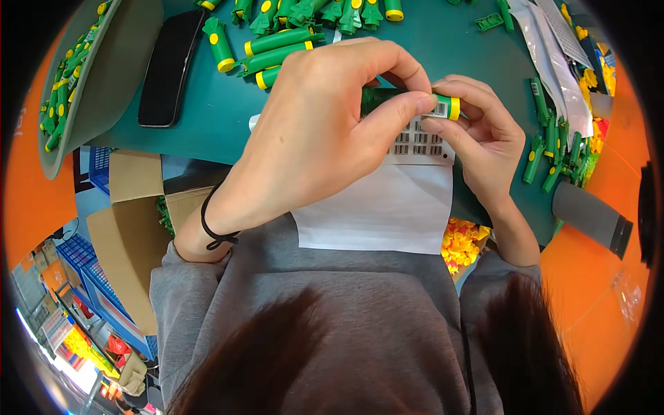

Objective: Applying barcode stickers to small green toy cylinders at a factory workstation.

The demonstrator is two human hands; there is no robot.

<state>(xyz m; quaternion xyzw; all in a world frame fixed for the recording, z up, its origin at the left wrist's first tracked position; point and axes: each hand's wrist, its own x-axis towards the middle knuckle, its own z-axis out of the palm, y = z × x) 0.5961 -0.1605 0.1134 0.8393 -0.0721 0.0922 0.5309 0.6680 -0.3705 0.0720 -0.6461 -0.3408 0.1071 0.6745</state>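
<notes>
A green plastic tube [379, 102] with a yellow end band is held between my two hands above the table. My left hand [325, 117] is closed round it, thumb and fingers covering much of its length. At the yellow end, my right hand [487, 128] pinches the tube beside a small white barcode label [440, 108] on its side. Below my hands lies a sheet of barcode labels [415, 146] on white paper [377, 207], which hangs over the table edge toward my lap.
Several green-and-yellow tubes [280, 57] lie at the back of the table [477, 59], others [550, 149] at the right. A black phone [166, 69] rests at the left beside a grey bin [114, 76] of tubes. A cardboard box [128, 235] stands lower left.
</notes>
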